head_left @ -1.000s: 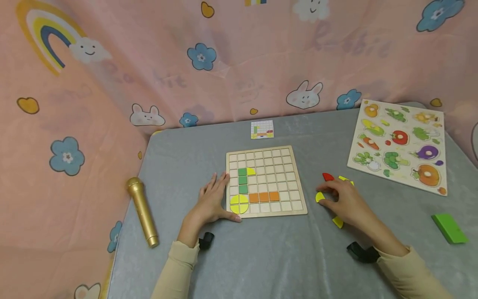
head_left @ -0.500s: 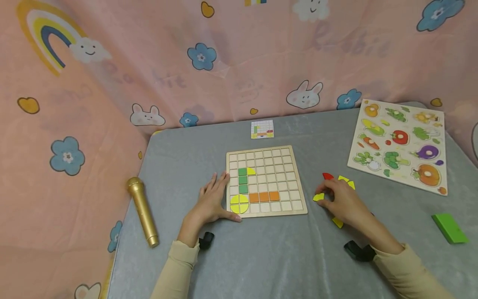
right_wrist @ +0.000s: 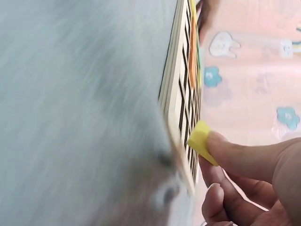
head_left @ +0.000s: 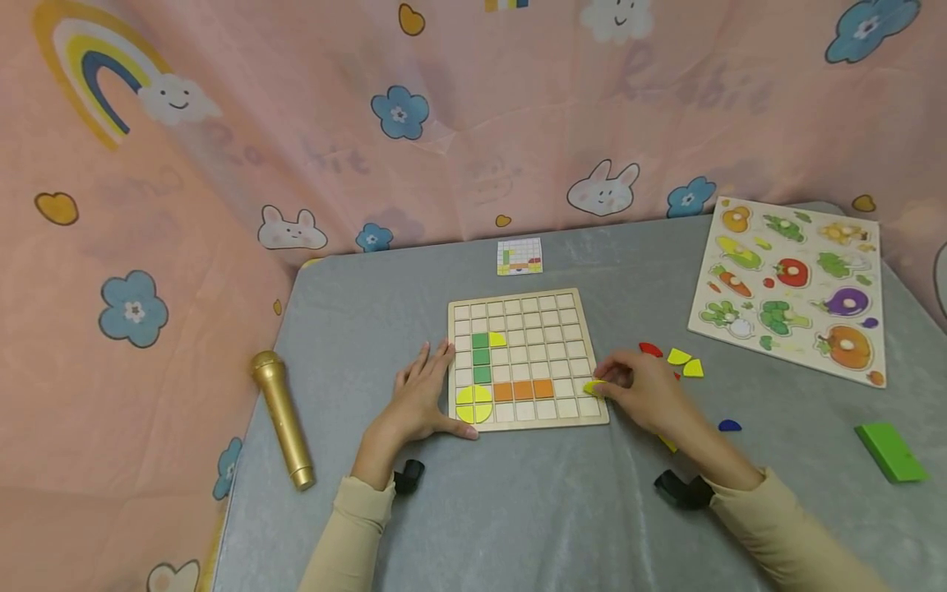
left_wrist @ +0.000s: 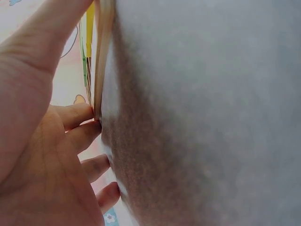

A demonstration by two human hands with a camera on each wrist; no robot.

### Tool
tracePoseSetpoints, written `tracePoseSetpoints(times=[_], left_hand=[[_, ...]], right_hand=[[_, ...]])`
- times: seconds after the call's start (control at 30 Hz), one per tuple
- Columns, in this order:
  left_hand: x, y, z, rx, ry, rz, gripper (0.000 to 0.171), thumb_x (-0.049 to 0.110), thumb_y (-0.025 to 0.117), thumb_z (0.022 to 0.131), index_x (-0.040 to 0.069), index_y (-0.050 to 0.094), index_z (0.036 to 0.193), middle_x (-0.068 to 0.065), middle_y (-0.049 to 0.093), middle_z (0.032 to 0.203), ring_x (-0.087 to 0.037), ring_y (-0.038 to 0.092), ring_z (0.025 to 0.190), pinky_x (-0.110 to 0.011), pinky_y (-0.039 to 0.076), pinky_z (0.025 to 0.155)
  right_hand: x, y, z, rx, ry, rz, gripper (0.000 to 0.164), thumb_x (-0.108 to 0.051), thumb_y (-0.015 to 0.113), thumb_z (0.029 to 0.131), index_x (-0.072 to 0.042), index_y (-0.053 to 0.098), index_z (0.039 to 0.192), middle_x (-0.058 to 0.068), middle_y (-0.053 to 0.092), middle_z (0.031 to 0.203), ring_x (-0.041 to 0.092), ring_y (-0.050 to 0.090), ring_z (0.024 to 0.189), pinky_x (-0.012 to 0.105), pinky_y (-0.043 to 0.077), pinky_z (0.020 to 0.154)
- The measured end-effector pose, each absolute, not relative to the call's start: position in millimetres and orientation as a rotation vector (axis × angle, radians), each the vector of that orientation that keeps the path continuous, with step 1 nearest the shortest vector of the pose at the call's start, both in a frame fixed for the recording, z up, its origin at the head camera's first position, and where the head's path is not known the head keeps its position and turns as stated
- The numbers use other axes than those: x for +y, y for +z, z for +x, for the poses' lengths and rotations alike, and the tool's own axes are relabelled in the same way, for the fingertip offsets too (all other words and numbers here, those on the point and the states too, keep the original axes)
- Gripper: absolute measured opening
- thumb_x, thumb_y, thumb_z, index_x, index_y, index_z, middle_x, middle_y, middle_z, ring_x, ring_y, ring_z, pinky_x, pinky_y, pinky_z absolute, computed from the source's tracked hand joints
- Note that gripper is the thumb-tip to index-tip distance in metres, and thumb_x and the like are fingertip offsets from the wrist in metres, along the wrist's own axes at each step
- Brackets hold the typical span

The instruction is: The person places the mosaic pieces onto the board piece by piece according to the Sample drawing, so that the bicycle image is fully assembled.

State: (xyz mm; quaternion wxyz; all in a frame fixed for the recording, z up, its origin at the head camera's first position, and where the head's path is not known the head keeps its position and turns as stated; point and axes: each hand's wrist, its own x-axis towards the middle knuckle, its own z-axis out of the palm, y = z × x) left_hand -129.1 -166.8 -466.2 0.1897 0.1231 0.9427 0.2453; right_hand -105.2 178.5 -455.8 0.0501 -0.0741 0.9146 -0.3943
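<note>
A wooden grid board (head_left: 530, 355) lies flat mid-table. On its left side sit several green squares (head_left: 481, 357), a yellow quarter-circle tile (head_left: 497, 339) and a yellow circle (head_left: 473, 404) made of quarter pieces; a row of orange squares (head_left: 523, 390) lies lower down. My left hand (head_left: 418, 404) rests at the board's left side, fingers extended, fingertips against its edge and thumb at the front left corner. Between thumb and fingers my right hand (head_left: 651, 390) pinches a yellow tile (right_wrist: 201, 140) over the board's right edge; its curved outline is partly hidden.
Loose pieces lie right of the board: a red one (head_left: 650, 349), yellow ones (head_left: 692, 367) and a blue half-circle (head_left: 729, 425). A pattern card (head_left: 519, 256) lies behind the board. Also there: a vegetable puzzle (head_left: 792, 288), a green block (head_left: 891, 452) and a gold microphone (head_left: 284, 421).
My right hand has turned the yellow tile and carried it left from the loose pieces to the board's right edge, uncovering the blue half-circle and yellow pieces. My left hand has stayed put.
</note>
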Motion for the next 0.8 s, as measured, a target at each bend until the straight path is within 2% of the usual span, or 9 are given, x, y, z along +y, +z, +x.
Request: tracePoseSetpoints(times=[0.13,0.27,0.53,0.63,0.8], left_hand=[[-166.2,-465.5,-128.6,2.647,0.690,0.342,0.143,0.046,0.102,0.065,0.016,0.013,0.173,0.001,0.005,0.181,-0.028,-0.005,0.168,-0.061,0.009,0.130],[-165.3,-464.8,-128.5,2.649,0.689,0.342,0.143,0.046,0.102,0.065,0.016,0.013,0.173,0.001,0.005,0.181,-0.028,-0.005,0.168,-0.061,0.010,0.131],[-164.7,-465.1,-128.6,2.649,0.690,0.343,0.143,0.047,0.102,0.064,0.016,0.013,0.173,0.001,0.005,0.181,-0.028,-0.005,0.168,-0.061,0.010,0.131],[-165.0,-464.7,-128.0,2.652,0.687,0.336,0.144,0.047,0.102,0.064,0.017,0.013,0.173,0.001,0.005,0.181,-0.028,-0.005,0.168,-0.061,0.010,0.130],[-166.5,-464.9,-127.6,2.650,0.693,0.334,0.144,0.048,0.102,0.064,0.016,0.013,0.173,0.001,0.005,0.181,-0.029,-0.005,0.168,-0.062,0.010,0.130]], right_hand=[[162.7,-456.4,-110.9,2.776,-1.226,-0.292,0.004,-0.003,0.079,0.093,-0.005,0.079,0.097,0.006,0.072,0.087,0.016,0.055,0.076,0.025,0.044,0.066],[150.9,-458.0,-115.5,2.780,-1.188,-0.328,0.006,-0.002,0.078,0.093,-0.006,0.081,0.094,0.005,0.070,0.085,0.017,0.054,0.077,0.028,0.043,0.067],[146.0,-460.2,-119.2,2.823,-1.123,-0.411,0.012,0.002,0.078,0.091,-0.008,0.085,0.091,0.006,0.072,0.095,0.027,0.059,0.095,0.040,0.049,0.081],[150.1,-460.1,-115.6,2.827,-1.116,-0.446,0.016,0.003,0.075,0.091,-0.006,0.086,0.097,0.008,0.070,0.099,0.029,0.058,0.099,0.040,0.048,0.081],[167.1,-458.2,-99.7,2.834,-1.025,-0.442,0.023,-0.005,0.075,0.096,-0.010,0.084,0.117,0.012,0.064,0.114,0.030,0.055,0.107,0.042,0.049,0.085]])
